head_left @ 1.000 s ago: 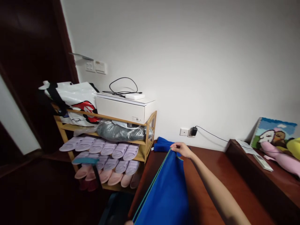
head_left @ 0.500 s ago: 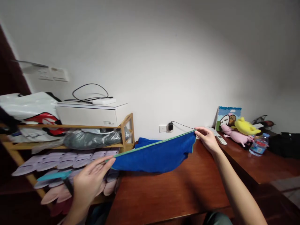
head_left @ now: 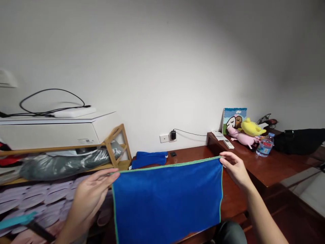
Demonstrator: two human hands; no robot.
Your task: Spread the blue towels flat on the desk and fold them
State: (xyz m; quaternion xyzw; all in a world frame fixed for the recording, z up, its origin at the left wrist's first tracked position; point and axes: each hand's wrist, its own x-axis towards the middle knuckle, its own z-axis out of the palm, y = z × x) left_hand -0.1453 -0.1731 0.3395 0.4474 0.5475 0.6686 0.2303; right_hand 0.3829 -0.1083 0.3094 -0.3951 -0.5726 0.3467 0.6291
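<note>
A blue cloth [head_left: 167, 200] with a green stitched edge hangs spread out in front of me, its top edge stretched between both hands. My left hand [head_left: 92, 193] pinches the upper left corner between thumb and fingers. At the upper right corner, my right hand [head_left: 235, 167] grips the edge the same way. The cloth's lower part runs out of view at the bottom left. Behind it, a folded blue cloth [head_left: 149, 159] lies on the brown table [head_left: 193, 153] near the wall.
Left stands a wooden rack [head_left: 124, 144] with slippers [head_left: 45, 196], a wrapped grey bundle [head_left: 76, 164] and a white box [head_left: 48, 134]. On the right-hand desk are a remote [head_left: 228, 144], plush toys [head_left: 245, 137], a picture [head_left: 235, 118] and a water bottle [head_left: 265, 145]. A charger [head_left: 173, 135] sits in the wall socket.
The cloth has dropped from a billowed, lifted shape to hanging nearly flat. Both hands keep their corners, and the right one is lower. My view has shifted to the right.
</note>
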